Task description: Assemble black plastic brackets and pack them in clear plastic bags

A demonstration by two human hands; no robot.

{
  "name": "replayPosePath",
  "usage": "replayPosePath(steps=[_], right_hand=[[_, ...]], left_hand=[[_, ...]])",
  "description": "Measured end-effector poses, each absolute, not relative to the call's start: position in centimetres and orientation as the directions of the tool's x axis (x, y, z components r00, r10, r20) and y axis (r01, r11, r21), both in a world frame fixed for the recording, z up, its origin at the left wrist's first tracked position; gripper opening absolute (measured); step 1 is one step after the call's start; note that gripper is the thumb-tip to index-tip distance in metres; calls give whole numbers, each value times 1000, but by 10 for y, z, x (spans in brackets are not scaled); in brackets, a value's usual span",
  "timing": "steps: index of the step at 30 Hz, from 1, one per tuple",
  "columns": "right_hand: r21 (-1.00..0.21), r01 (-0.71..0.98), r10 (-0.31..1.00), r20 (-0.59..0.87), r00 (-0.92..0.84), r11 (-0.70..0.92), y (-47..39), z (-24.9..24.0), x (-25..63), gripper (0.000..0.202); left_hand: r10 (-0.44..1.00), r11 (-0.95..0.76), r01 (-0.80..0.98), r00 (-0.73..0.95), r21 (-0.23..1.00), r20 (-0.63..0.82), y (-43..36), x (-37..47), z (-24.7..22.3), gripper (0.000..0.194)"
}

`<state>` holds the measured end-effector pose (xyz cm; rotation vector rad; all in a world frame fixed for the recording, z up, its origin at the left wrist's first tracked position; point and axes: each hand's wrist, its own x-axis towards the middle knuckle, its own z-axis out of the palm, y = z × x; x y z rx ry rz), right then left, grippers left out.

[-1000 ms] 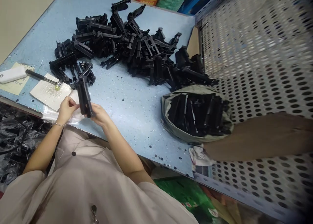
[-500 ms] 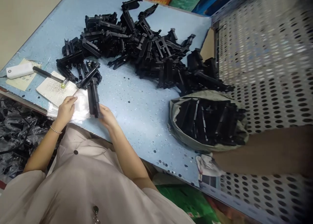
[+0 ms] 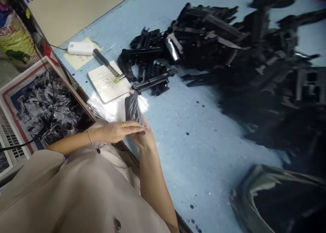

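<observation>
A long black plastic part (image 3: 132, 107) stands between my hands, inside a clear plastic bag that creases over it. My right hand (image 3: 147, 138) grips its lower end from below and the right. Across that same end lies my left hand (image 3: 118, 131), its fingers straight, close together and pressed on the bag; its thumb is hidden. Just beyond them a stack of clear plastic bags (image 3: 112, 107) lies on the blue table (image 3: 178, 141). On top of the stack rests a white pad (image 3: 103, 80), carrying a black-handled tool (image 3: 105, 61) with a yellowish tip.
A large pile of black parts (image 3: 216, 36) spreads over the table's far side. A white device (image 3: 80, 48) sits on a yellow paper at the left. Below the left edge stands a crate (image 3: 12, 114) of bagged parts (image 3: 53, 104). A grey-green sack (image 3: 244, 195) is at lower right.
My view has swung left, bringing the crate into sight. The black part, bare in my right hand before, is now inside a bag. My left hand has moved from the bag stack onto it.
</observation>
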<state>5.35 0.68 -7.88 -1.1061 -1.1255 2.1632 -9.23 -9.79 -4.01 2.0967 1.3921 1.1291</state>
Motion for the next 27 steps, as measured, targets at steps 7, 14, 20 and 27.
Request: replayPosePath(steps=[7,14,20,27], right_hand=[[-973,224,770,-98,-630,60,-22,-41,41,32],[-969,196,131,-216,-967,-153,-58,-19,11,28],[-914,219,246,-311,-918,-341,-74,-62,-8,35],[-872,266,356,-422,-834,-411,-87,-86,-6,40]], left_hand=[[931,-307,734,99,606,352,-125,-114,-21,59],[977,213,741,-146,637,-157,-264,-174,-1,27],[541,805,546,-514,233,-665,-379,-230,-109,14],[262,911,404,-727,-86,-635,-436,-303,-183,80]])
